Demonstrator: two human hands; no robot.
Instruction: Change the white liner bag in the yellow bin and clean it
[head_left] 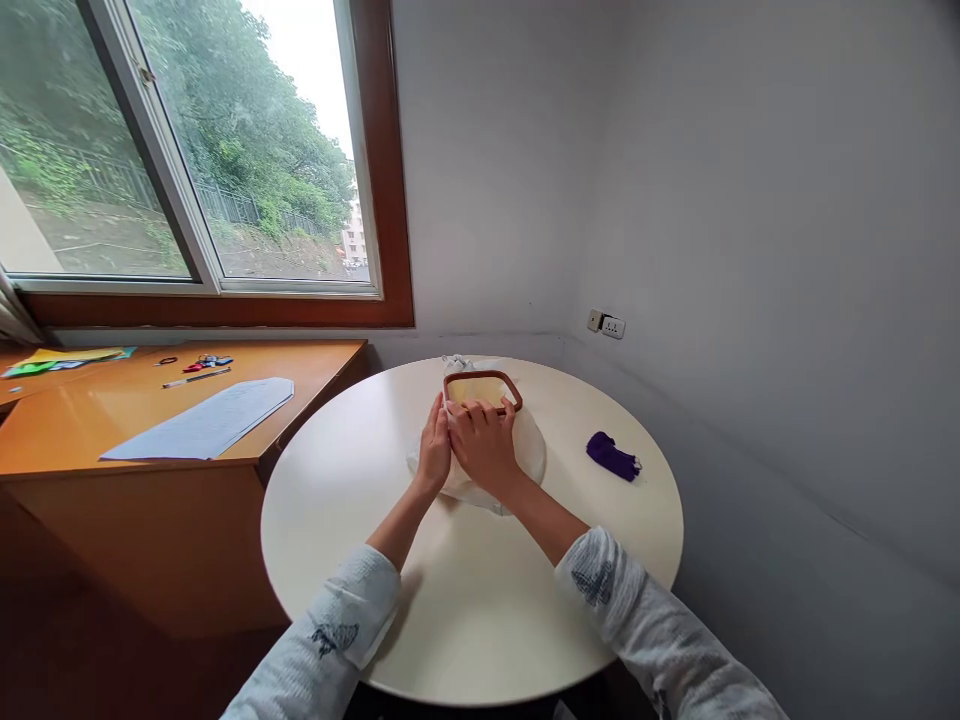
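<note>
A brown embroidery hoop (484,375), roughly rectangular with rounded corners, is tilted up over the middle of the table. White cloth (531,452) is spread in it and drapes below its near side. My left hand (435,447) holds the hoop's left near corner, its fingers together and pointing away from me. Over the near edge, my right hand (484,440) has its fingers curled onto the frame and cloth. The fingers hide most of that near edge. To the right lies a bundle of purple thread (611,456), apart from both hands.
The round white table (330,510) stands near the wall corner. At left is a wooden desk (315,385) with white paper sheets (206,420), a pen (196,378), scissors (202,365) and coloured papers (64,358). A wall socket (613,327) sits behind the table.
</note>
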